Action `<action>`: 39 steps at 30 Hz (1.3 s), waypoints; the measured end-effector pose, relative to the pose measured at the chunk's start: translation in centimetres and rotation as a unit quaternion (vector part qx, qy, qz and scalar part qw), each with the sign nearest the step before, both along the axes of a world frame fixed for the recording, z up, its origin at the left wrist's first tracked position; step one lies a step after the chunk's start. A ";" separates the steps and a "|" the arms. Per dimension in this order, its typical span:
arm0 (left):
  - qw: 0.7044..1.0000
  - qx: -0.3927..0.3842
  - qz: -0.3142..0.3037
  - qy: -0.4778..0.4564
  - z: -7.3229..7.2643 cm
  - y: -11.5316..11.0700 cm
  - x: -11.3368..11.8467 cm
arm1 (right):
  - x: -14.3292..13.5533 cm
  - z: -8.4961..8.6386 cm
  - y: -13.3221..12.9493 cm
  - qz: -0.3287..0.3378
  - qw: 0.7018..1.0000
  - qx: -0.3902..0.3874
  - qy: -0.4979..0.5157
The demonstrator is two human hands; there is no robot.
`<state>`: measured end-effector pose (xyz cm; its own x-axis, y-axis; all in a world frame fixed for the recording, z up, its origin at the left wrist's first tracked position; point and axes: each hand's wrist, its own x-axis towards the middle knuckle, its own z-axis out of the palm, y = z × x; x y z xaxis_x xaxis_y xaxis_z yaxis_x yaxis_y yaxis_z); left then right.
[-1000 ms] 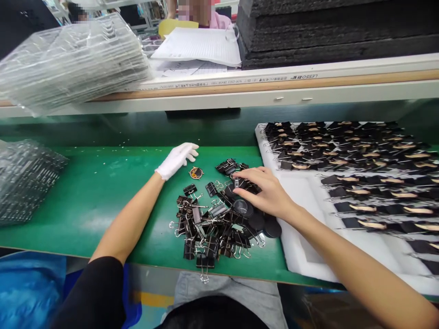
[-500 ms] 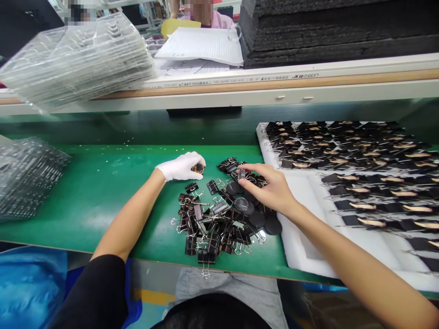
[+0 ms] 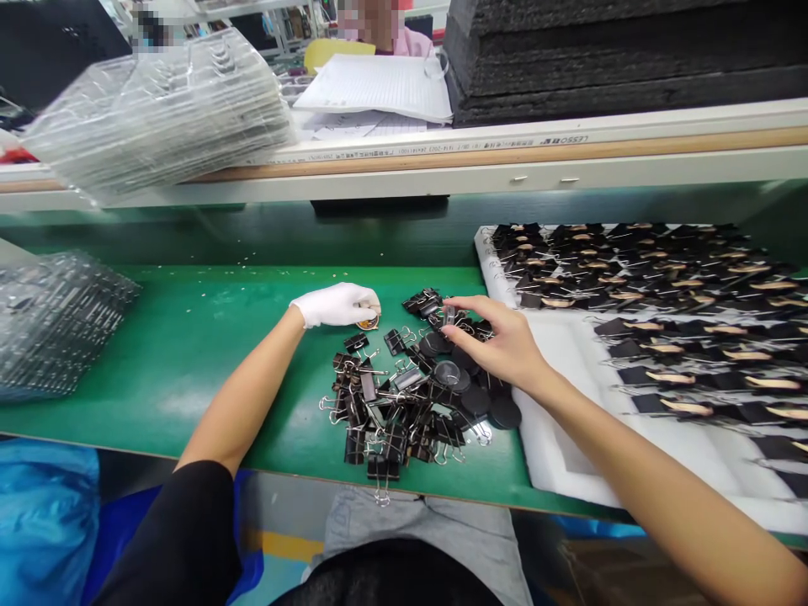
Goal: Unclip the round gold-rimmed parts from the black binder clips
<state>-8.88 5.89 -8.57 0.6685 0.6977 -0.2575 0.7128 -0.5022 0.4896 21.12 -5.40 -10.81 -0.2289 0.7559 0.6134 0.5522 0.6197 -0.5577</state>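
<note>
A small round disc with a gold-coloured rim [image 3: 368,324] is partly covered by the white-gloved left hand [image 3: 332,305], just beyond a loose heap on the green surface [image 3: 208,362]. Gloved fingers are curled about the disc; whether it is pinched or merely touched cannot be told. By the bare right hand [image 3: 508,341], a small translucent grey piece [image 3: 449,316] is held over the far right part of the heap, its grip pinched between thumb and forefinger.

The heap is made up of black binder clips with silver wire handles [image 3: 383,467], tangled at various angles. Flat black round discs [image 3: 505,412] are mixed in along its right side, with one clear round disc [image 3: 447,373] laid on top among them.

To the right, a white foam tray [image 3: 584,345] is set beside the heap. Black and beige pieces with silver wires [image 3: 672,379] are lined up in rows on it. At far left, a stack of clear plastic trays [image 3: 63,324] is seen on the surface. Above, white printed papers [image 3: 379,88] and thick black foam slabs [image 3: 599,67] are carried by a white shelf [image 3: 404,185].
</note>
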 end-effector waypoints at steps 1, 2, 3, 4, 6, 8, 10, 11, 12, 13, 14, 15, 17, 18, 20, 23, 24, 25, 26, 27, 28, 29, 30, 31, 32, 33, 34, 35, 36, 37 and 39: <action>1.000 0.014 0.011 -0.009 0.2 -0.1 0.2 | 0.0 0.1 0.0 0.004 1.000 0.003 0.007; 0.999 0.030 0.027 -0.022 0.3 -0.3 0.4 | 0.0 0.2 0.0 0.008 1.000 0.007 0.016; 0.997 0.042 0.045 -0.043 0.6 -0.5 0.7 | 0.0 0.2 0.0 0.013 1.000 0.011 0.025; 0.995 0.045 0.064 -0.069 0.8 -0.9 1.1 | 0.0 0.3 -0.1 0.018 0.999 0.013 0.033; 0.985 0.028 0.100 -0.136 1.3 -1.8 2.3 | -0.2 0.3 -0.2 0.030 0.998 0.016 0.043; 0.969 -0.002 0.127 -0.213 1.7 -3.1 3.7 | -0.4 0.3 -0.3 0.040 0.998 0.015 0.048; 0.951 -0.025 0.140 -0.274 2.0 -4.4 5.1 | -0.6 0.3 -0.6 0.036 0.998 0.009 0.054; 0.945 -0.032 0.142 -0.292 2.0 -5.0 5.7 | -0.7 0.4 -0.7 0.030 0.998 0.007 0.055; 0.943 -0.036 0.142 -0.299 2.1 -5.7 6.2 | -0.8 0.5 -0.8 0.021 0.998 0.008 0.051; 0.943 -0.036 0.142 -0.298 2.1 -6.3 6.6 | -0.8 0.6 -0.9 0.015 0.999 0.012 0.043; 0.945 -0.035 0.142 -0.292 2.1 -6.9 6.9 | -0.9 0.8 -1.0 0.011 0.999 0.019 0.031; 0.946 -0.034 0.143 -0.290 2.1 -7.3 7.2 | -0.9 0.9 -1.1 0.011 0.999 0.027 0.019; 0.941 -0.039 0.146 -0.302 2.2 -8.1 7.5 | -1.0 1.1 -1.2 0.013 0.999 0.037 0.007; 0.937 -0.046 0.146 -0.313 2.1 -8.3 7.6 | -1.0 1.1 -1.3 0.013 0.999 0.039 0.007; 0.930 -0.061 0.143 -0.333 2.1 -8.5 7.7 | -1.1 1.0 -1.3 0.004 0.999 0.039 0.017; 0.926 -0.058 0.139 -0.346 1.9 -8.4 7.7 | -1.2 0.9 -1.3 -0.017 0.997 0.008 0.068; 0.925 -0.054 0.140 -0.350 1.8 -8.3 7.7 | -1.3 0.9 -1.3 -0.024 0.995 -0.011 0.095; 0.922 -0.053 0.143 -0.355 1.7 -8.3 7.7 | -1.3 0.9 -1.3 -0.034 0.991 -0.032 0.123; 0.920 -0.055 0.145 -0.359 1.7 -8.2 7.7 | -1.3 1.0 -1.3 -0.045 0.987 -0.049 0.147; 0.918 -0.058 0.148 -0.364 1.6 -8.2 7.7 | -1.3 1.1 -1.3 -0.058 0.982 -0.062 0.166; 0.916 -0.062 0.149 -0.368 1.6 -8.2 7.7 | -1.3 1.1 -1.2 -0.070 0.979 -0.070 0.181; 0.914 -0.063 0.150 -0.371 1.5 -8.2 7.7 | -1.3 1.1 -1.2 -0.077 0.975 -0.076 0.193; 0.913 -0.062 0.150 -0.373 1.5 -8.2 7.8 | -1.4 1.1 -1.2 -0.076 0.972 -0.084 0.205; 0.912 -0.060 0.150 -0.376 1.5 -8.2 7.8 | -1.4 1.1 -1.2 -0.069 0.969 -0.095 0.217; 0.911 -0.060 0.151 -0.379 1.5 -8.3 7.9 | -1.5 1.0 -1.2 -0.055 0.965 -0.107 0.231; 0.908 -0.063 0.152 -0.385 1.5 -8.3 7.9 | -1.5 0.9 -1.1 -0.041 0.961 -0.118 0.247; 0.905 -0.066 0.152 -0.392 1.4 -8.3 8.0 | -1.6 0.8 -1.1 -0.028 0.957 -0.126 0.259; 0.901 -0.071 0.154 -0.399 1.4 -8.3 8.0 | -1.7 0.7 -1.1 -0.018 0.955 -0.132 0.266; 0.898 -0.075 0.154 -0.406 1.4 -8.4 8.1 | -1.8 0.5 -1.2 -0.013 0.953 -0.136 0.270; 0.895 -0.077 0.155 -0.411 1.4 -8.4 8.2 | -1.9 0.4 -1.2 -0.011 0.953 -0.136 0.270; 0.892 -0.081 0.152 -0.418 1.5 -8.6 8.3 | -1.9 0.2 -1.2 -0.012 0.957 -0.130 0.259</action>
